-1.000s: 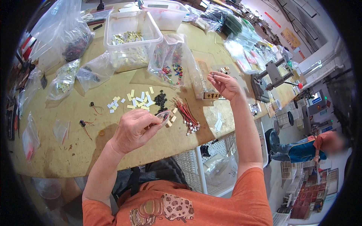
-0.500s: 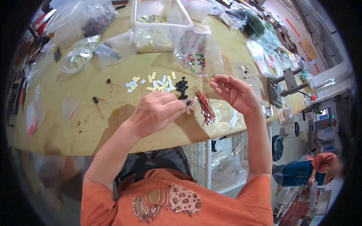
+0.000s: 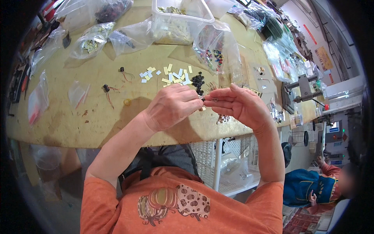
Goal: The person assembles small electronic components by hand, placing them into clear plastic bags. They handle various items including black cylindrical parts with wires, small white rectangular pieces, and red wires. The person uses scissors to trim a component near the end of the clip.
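My left hand [image 3: 173,106] is closed in a pinch, with the edge of a small clear plastic bag and something black at its fingertips. My right hand [image 3: 241,106] meets those fingertips with its fingers stretched out and together. On its fingers lies a small, thin, shiny item [image 3: 214,100], too small to name. Just beyond the hands is a pile of small black round parts [image 3: 198,80]. Partly hidden behind the right hand, a bunch of red wires with white ends [image 3: 223,119] lies on the table. Small yellow and white rectangular pieces [image 3: 170,76] are scattered left of the black pile.
A clear plastic bin [image 3: 175,29] of yellowish pieces stands at the back, beside a bag of colourful parts [image 3: 216,50]. Two small black parts with wires [image 3: 106,89] lie at left. A bench press [image 3: 302,89] stands right. A co-worker [image 3: 311,187] is at far right.
My right hand has moved left and down to meet the left hand, and its fingers have straightened. The view has shifted slightly. The co-worker has changed posture.
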A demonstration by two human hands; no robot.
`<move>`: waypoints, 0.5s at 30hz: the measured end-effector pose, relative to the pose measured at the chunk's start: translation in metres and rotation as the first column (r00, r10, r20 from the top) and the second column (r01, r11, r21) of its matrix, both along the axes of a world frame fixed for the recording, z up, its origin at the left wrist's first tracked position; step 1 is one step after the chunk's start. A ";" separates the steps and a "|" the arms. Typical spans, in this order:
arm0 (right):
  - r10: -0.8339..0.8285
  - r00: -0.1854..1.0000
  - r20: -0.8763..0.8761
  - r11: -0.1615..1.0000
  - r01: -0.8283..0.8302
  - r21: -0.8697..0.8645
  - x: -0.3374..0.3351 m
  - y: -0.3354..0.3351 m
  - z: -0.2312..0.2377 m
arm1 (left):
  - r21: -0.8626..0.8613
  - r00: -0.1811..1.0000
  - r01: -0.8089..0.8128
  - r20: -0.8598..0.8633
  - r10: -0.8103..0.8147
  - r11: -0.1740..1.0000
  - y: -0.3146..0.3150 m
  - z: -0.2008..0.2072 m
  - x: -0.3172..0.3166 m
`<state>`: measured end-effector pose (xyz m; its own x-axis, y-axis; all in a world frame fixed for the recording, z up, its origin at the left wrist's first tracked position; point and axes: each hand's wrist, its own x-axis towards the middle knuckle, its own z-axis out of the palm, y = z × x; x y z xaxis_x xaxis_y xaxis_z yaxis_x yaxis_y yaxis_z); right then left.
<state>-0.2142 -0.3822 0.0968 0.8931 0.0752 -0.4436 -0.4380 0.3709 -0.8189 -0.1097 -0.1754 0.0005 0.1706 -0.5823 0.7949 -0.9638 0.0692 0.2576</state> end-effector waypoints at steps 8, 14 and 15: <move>0.022 1.000 -0.008 0.985 -0.023 -0.171 -0.001 0.005 0.003 | 0.040 1.000 0.005 -0.018 -0.005 0.999 0.000 -0.002 0.000; 0.050 0.999 0.019 0.945 -0.041 -0.324 0.003 0.009 0.010 | -0.001 0.999 0.022 -0.023 -0.022 1.000 0.000 -0.004 0.003; 0.063 0.997 0.035 0.925 -0.045 -0.376 0.005 0.009 0.012 | -0.007 0.999 0.016 -0.033 -0.016 1.000 0.001 -0.004 0.002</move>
<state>-0.2093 -0.3734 0.1090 0.9122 -0.0400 -0.4078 -0.4078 0.0095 -0.9130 -0.1076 -0.1742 -0.0036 0.1882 -0.5799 0.7926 -0.9534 0.0860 0.2892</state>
